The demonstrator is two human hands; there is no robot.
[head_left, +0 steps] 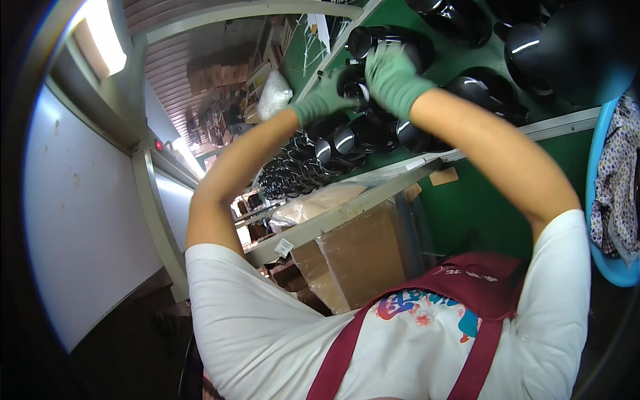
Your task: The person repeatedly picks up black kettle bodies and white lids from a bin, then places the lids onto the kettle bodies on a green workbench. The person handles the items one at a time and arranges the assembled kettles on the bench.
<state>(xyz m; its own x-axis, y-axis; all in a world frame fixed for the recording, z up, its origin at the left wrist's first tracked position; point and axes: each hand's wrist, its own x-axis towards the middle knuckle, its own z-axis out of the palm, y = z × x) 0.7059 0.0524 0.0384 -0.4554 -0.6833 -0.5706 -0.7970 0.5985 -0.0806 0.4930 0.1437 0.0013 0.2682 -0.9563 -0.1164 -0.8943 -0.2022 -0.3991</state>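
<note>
My left hand [325, 99], in a pale green glove, is closed round a small glossy black vessel [357, 95], its thumb reaching along the near side. Right beside it is my right hand [396, 77], gloved the same way and bent downward over the black pieces. Motion smears its fingers, and whether they grip anything is hidden. Behind the right hand lies a larger rounded black vessel [415, 48]. Closer to me, another shiny black vessel [363, 135] sits below the two hands.
Several more black vessels [485, 90] stand on the green bench [460, 57], with a long row [293, 167] stretching left. A pale metal rail [533, 135] edges the bench. Cardboard [370, 250] in plastic stands beneath. At right is a blue basin [595, 193] holding patterned cloth [617, 180].
</note>
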